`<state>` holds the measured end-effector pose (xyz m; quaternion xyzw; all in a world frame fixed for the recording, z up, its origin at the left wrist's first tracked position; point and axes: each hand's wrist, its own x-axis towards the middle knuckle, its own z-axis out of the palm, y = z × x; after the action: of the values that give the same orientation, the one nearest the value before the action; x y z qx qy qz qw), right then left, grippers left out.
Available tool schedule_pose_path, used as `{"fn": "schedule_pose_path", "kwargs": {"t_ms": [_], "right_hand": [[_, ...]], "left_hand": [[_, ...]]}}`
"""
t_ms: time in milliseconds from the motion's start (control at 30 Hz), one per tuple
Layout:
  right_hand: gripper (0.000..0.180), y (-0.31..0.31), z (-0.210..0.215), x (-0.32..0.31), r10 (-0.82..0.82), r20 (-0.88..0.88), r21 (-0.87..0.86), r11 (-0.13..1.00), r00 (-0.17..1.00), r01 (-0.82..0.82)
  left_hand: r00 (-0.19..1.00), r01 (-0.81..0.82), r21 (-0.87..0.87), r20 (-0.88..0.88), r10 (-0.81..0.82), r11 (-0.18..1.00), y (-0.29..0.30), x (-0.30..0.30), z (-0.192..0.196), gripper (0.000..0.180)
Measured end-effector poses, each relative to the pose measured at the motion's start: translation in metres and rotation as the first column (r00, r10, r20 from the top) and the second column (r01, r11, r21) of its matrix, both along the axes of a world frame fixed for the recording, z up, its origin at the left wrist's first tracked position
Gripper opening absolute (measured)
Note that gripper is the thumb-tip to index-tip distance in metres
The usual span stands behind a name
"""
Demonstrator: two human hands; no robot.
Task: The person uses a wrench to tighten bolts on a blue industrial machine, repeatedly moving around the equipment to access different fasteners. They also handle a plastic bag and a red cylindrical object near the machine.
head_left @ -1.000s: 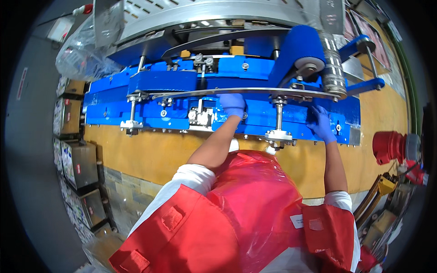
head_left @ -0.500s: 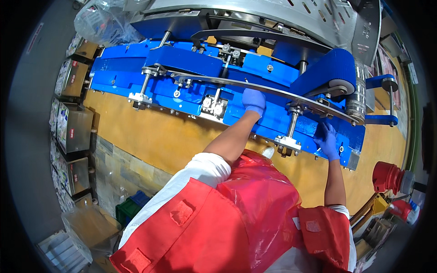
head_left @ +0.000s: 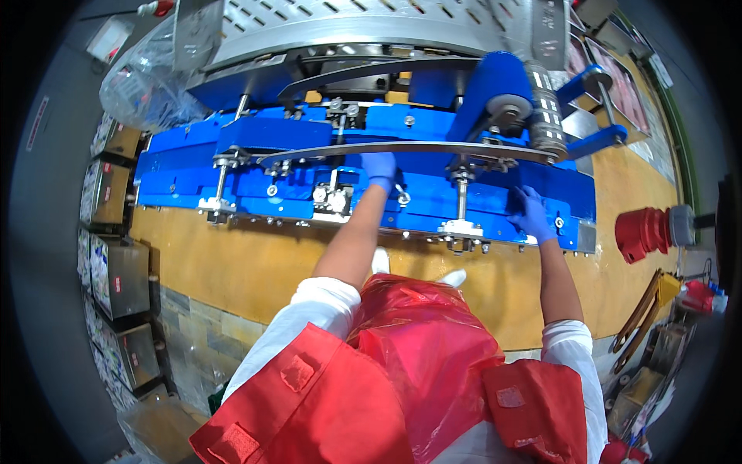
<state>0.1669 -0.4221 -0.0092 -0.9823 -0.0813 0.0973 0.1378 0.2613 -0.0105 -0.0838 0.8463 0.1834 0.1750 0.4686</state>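
Observation:
A long blue machine bed (head_left: 294, 199) lies across the view in front of me. My left hand (head_left: 379, 168), in a blue glove, reaches to its middle, just under a curved metal rail (head_left: 402, 148). The rail and the hand's own back hide most of its fingers, so its grip does not show. Beside that wrist is a bolt with a ring-like head (head_left: 403, 199). Further right, my right hand (head_left: 533, 216), gloved too, rests with fingers apart against the blue front panel, close to another bolt (head_left: 559, 223). Nothing shows in it.
Upright metal posts (head_left: 462, 199) on white clamps rise from the bed. A blue belt on a roller (head_left: 506, 108) stands back right. A slotted steel cover (head_left: 371, 29) fills the far side. Right of me is a red industrial plug (head_left: 643, 234); boxes (head_left: 120, 274) line the left.
My view has shifted, with the machine now more level in it. My left hand has moved left along the bed, uncovering the ring-headed bolt. My right hand stays at the right-end panel.

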Motion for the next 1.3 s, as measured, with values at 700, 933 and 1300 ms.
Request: {"fn": "schedule_pose_path", "kwargs": {"t_ms": [700,933,1300], "right_hand": [[0.050,-0.112,0.028,-0.137,-0.050,-0.011,0.611,0.790,0.999,0.046],[0.039,-0.158,0.040,-0.174,-0.256,-0.090,0.690,0.681,0.963,0.245],[0.035,-0.144,0.020,-0.138,-0.380,-0.235,0.740,0.527,0.895,0.418]], "left_hand": [[0.979,-0.024,0.413,-0.177,0.106,0.910,0.094,0.054,-0.071,0.011],[0.966,0.252,0.817,-0.183,-0.181,0.518,0.125,0.072,-0.097,0.008],[0.971,-0.032,-0.157,-0.240,-0.007,0.987,0.081,0.062,-0.086,0.036]]}}
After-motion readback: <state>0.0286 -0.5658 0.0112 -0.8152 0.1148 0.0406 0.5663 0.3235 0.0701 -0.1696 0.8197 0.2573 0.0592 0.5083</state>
